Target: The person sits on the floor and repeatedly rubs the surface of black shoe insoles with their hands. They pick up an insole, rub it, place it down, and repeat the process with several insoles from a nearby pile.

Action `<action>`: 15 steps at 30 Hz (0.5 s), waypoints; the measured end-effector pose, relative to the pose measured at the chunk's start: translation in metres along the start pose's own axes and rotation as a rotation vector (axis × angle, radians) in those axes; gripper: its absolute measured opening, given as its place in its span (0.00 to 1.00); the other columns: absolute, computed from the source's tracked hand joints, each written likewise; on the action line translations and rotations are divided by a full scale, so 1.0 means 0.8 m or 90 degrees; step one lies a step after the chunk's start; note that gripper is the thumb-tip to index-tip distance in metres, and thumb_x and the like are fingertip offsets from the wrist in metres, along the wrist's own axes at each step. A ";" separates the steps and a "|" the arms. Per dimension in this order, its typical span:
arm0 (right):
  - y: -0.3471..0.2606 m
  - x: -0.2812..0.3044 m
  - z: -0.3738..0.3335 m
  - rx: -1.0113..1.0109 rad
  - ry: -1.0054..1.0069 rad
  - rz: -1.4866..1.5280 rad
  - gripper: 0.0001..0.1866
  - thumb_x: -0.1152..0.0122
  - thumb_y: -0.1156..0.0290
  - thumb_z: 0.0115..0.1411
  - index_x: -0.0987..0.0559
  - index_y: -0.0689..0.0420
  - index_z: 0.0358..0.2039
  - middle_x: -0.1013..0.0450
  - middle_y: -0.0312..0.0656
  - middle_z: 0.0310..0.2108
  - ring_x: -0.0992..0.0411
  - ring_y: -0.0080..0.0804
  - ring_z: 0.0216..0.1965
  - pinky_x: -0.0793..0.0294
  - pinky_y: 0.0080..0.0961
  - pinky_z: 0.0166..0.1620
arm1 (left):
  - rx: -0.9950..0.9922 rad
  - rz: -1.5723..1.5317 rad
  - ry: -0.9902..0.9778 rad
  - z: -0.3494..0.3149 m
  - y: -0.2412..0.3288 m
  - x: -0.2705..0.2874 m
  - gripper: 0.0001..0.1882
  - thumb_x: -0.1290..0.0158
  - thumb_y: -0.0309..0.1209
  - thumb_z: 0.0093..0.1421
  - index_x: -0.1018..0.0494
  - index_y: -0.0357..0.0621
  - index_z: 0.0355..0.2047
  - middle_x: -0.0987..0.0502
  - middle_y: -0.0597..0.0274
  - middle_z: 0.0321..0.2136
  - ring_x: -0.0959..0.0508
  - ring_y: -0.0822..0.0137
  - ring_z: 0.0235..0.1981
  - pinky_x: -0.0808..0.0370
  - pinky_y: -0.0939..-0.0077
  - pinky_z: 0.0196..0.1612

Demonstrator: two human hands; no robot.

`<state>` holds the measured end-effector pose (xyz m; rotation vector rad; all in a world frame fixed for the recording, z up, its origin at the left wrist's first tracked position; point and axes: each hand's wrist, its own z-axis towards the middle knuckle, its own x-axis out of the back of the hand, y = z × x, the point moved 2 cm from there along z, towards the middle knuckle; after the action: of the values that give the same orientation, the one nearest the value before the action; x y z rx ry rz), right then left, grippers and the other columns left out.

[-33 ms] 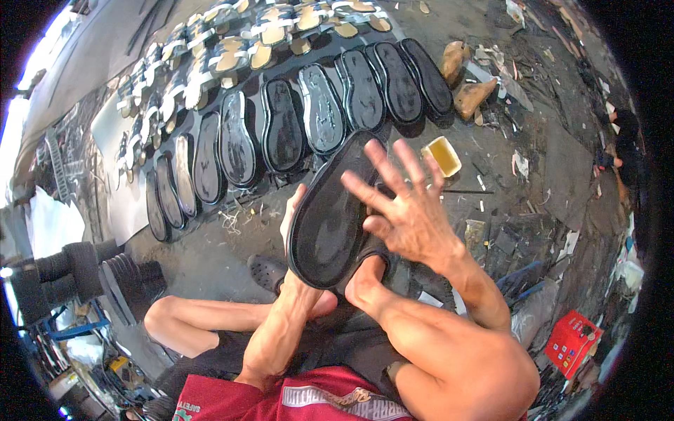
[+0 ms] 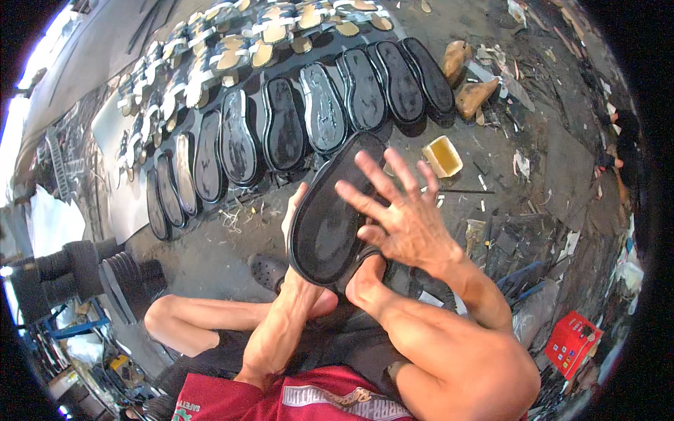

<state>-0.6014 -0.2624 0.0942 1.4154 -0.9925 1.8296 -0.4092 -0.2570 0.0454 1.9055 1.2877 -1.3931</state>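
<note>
A black shoe sole (image 2: 326, 224) is tilted up in front of me, its toe end pointing away to the right. My left hand (image 2: 292, 212) grips it from beneath and along its left edge; the palm is hidden behind the sole. Over the sole's right side, my right hand (image 2: 411, 221) is spread with its fingers apart, holding nothing. Whether its fingertips touch the surface I cannot tell. Beyond, a curved row of black soles (image 2: 284, 126) lies on the floor, several with a wet-looking shine.
Behind the soles lie rows of sandal uppers with tan insoles (image 2: 274, 34). A small tub of amber liquid (image 2: 444, 156) stands right of my right hand, near two wooden shoe lasts (image 2: 477, 97). Stacked black soles (image 2: 123, 281) are at left, a red box (image 2: 572, 344) at right. Scraps litter the floor.
My right hand has shifted slightly left and toward me over the sole. The left hand keeps its grip.
</note>
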 end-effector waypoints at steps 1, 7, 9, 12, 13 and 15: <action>-0.011 -0.002 -0.004 0.011 -0.006 0.048 0.34 0.62 0.32 0.75 0.29 0.31 0.74 0.48 0.32 0.82 0.55 0.42 0.81 0.62 0.61 0.76 | -0.021 0.027 -0.009 0.004 -0.002 0.003 0.35 0.56 0.56 0.76 0.27 0.38 0.67 0.21 0.46 0.62 0.16 0.48 0.55 0.20 0.52 0.63; -0.035 0.008 -0.012 0.103 0.048 0.098 0.32 0.64 0.30 0.74 0.24 0.22 0.70 0.40 0.36 0.79 0.52 0.44 0.79 0.68 0.57 0.76 | -0.108 0.162 0.110 0.006 -0.004 -0.010 0.37 0.58 0.56 0.77 0.32 0.36 0.70 0.23 0.43 0.64 0.19 0.46 0.59 0.22 0.51 0.64; 0.000 -0.004 0.007 -0.012 0.031 0.032 0.29 0.59 0.32 0.75 0.21 0.23 0.67 0.43 0.41 0.80 0.52 0.50 0.79 0.58 0.61 0.73 | -0.064 0.036 -0.013 0.002 -0.005 -0.010 0.35 0.57 0.55 0.77 0.30 0.38 0.69 0.22 0.45 0.63 0.18 0.48 0.59 0.22 0.50 0.65; -0.024 -0.003 0.002 0.086 0.014 0.229 0.27 0.47 0.37 0.71 0.22 0.23 0.68 0.46 0.39 0.81 0.52 0.50 0.79 0.54 0.59 0.72 | -0.081 0.076 0.022 0.011 0.004 0.017 0.36 0.58 0.56 0.77 0.29 0.40 0.69 0.21 0.46 0.62 0.19 0.49 0.58 0.24 0.50 0.66; -0.041 -0.006 -0.014 0.159 -0.018 0.312 0.28 0.40 0.41 0.67 0.22 0.25 0.68 0.49 0.37 0.82 0.52 0.49 0.79 0.53 0.59 0.72 | -0.002 0.168 -0.043 0.017 -0.001 -0.004 0.36 0.60 0.57 0.77 0.29 0.40 0.69 0.20 0.46 0.60 0.19 0.51 0.59 0.26 0.51 0.67; -0.023 0.002 -0.004 0.167 0.029 0.209 0.25 0.51 0.41 0.75 0.23 0.27 0.69 0.50 0.40 0.83 0.52 0.52 0.79 0.53 0.59 0.72 | -0.086 0.150 0.056 0.008 0.002 -0.004 0.36 0.61 0.57 0.77 0.29 0.40 0.68 0.19 0.45 0.59 0.18 0.50 0.57 0.24 0.48 0.66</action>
<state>-0.5885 -0.2500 0.0991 1.4174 -1.0393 2.2921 -0.4111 -0.2640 0.0459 1.9718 1.1221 -1.0890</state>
